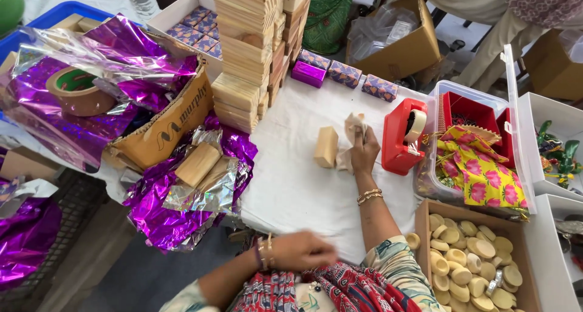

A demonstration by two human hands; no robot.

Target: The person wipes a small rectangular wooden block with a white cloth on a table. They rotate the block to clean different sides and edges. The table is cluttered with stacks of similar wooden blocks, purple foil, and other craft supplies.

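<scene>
Pinching crumpled beige cloth (353, 131) in your right hand (364, 151), at 3 o'clock of small plain wooden block (326, 147) on bench (291, 184); left hand (302, 250) blurred, grip unclear.

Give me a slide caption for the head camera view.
Right hand holds cloth beside a wooden block on the white table.

We note the wooden block (326, 147) on the table (291, 184), just left of the right hand (364, 151); tape dispenser (402, 136) just right of it; stacked blocks (252, 51) behind; box of discs (473, 263) at near right; left hand (300, 250) nearest us
</scene>
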